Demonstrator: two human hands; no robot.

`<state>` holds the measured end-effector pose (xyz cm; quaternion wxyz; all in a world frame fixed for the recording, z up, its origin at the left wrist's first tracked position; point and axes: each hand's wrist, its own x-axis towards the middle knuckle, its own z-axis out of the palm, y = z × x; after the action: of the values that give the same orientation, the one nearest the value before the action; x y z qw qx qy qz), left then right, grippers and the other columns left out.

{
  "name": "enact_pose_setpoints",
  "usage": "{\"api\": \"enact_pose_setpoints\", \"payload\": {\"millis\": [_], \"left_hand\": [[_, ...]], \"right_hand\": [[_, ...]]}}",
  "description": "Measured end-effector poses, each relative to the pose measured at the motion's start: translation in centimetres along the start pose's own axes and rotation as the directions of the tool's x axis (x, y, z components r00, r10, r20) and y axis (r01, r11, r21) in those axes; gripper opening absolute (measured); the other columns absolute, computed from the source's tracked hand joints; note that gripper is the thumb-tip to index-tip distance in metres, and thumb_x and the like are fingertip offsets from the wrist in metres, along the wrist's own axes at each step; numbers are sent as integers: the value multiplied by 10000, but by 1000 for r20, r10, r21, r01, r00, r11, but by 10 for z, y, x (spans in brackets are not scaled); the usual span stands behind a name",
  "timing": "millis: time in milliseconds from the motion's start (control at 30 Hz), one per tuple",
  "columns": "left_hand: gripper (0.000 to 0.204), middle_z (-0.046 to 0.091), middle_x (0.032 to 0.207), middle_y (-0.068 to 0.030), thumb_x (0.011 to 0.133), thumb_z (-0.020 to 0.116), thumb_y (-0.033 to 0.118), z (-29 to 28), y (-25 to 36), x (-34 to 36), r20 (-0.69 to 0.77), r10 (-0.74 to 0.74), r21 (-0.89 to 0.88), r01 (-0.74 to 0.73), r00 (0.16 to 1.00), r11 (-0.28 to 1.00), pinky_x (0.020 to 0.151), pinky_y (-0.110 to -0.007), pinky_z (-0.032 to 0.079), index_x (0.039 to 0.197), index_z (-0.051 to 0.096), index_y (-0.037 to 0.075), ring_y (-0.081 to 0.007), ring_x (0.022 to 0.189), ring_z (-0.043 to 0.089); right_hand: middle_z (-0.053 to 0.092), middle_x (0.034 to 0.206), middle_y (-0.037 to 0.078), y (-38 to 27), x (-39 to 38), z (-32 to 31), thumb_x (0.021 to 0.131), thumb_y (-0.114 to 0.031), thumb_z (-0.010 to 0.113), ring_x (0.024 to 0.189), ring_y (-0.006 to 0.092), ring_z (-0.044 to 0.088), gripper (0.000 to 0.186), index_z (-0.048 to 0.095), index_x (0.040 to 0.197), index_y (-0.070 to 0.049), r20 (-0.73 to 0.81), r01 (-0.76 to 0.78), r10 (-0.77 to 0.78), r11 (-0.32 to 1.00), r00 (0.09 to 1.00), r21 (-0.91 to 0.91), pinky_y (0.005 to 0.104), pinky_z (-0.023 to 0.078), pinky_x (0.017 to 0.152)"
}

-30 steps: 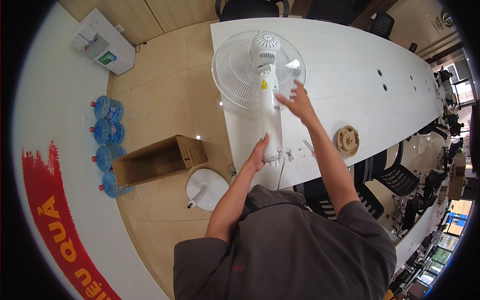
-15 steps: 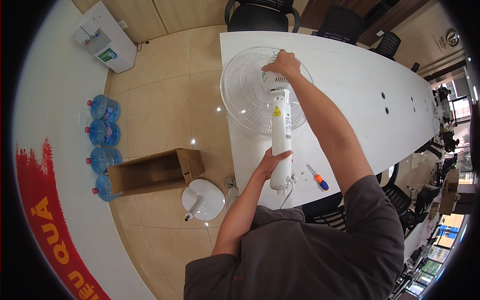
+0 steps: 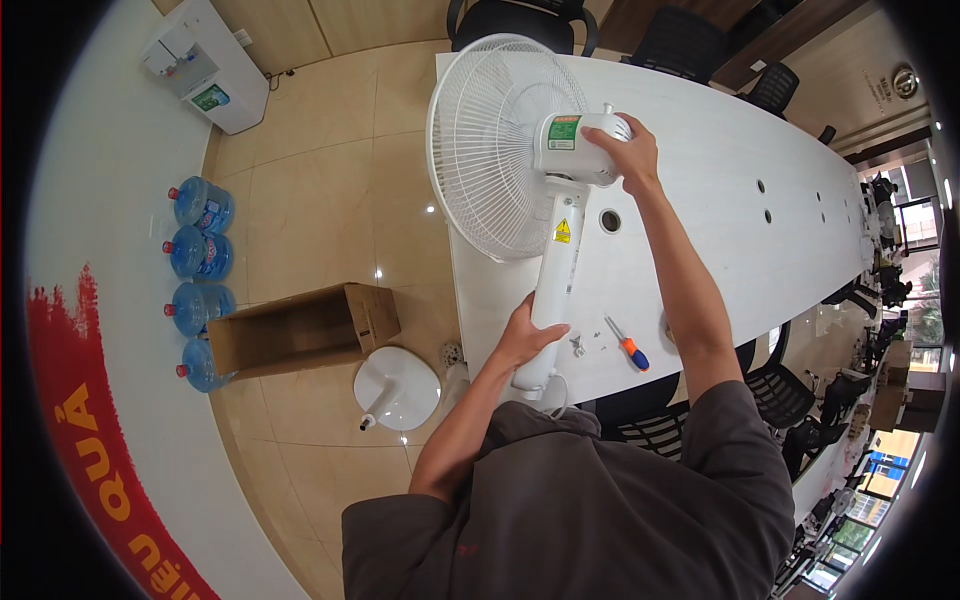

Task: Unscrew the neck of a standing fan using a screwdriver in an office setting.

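Held the white fan [image 3: 557, 262] over the worktop [image 3: 700, 200]. Wrapped the fingers of the left hand [image 3: 524, 338] round the lower pole [image 3: 538, 370], curled those of the right hand [image 3: 636, 155] over the motor housing [image 3: 565, 163]; aimed the pole's long axis away from the body, slightly rightward.

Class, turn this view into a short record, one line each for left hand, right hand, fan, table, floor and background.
Left hand: wrapped around the lower part of the white pole
Right hand: gripping the rear of the white motor housing
Fan: tilted, round grille toward picture left
Table: white; holds an orange-and-blue screwdriver and small metal parts
Floor: open cardboard box, white base, four water bottles
Background: white water dispenser, black chairs
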<state>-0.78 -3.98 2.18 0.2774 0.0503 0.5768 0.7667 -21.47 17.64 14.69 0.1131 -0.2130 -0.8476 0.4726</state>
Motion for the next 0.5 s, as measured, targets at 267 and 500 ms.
{"api": "enact_pose_setpoints", "payload": {"millis": [267,500], "left_hand": [[759,634,1167,-157,698,794,149,-22,-5,-25,-77,25,287,-2,997,958,954,-325,476,1356,465,-35,-213,1056,612],[842,625,1187,-149,696,809,151,-28,-33,-33,-58,52,333,-30,997,942,955,-323,472,1414,418,-51,-209,1065,604]], "right_hand": [[646,1065,163,44,-41,-7,650,-222,880,924,243,663,745,558,1272,33,-5,-8,13,844,1000,536,363,560,819],[611,1155,148,96,-70,-14,736,-118,819,1059,236,613,707,487,1344,23,-36,39,-18,672,999,740,364,518,924]]}}
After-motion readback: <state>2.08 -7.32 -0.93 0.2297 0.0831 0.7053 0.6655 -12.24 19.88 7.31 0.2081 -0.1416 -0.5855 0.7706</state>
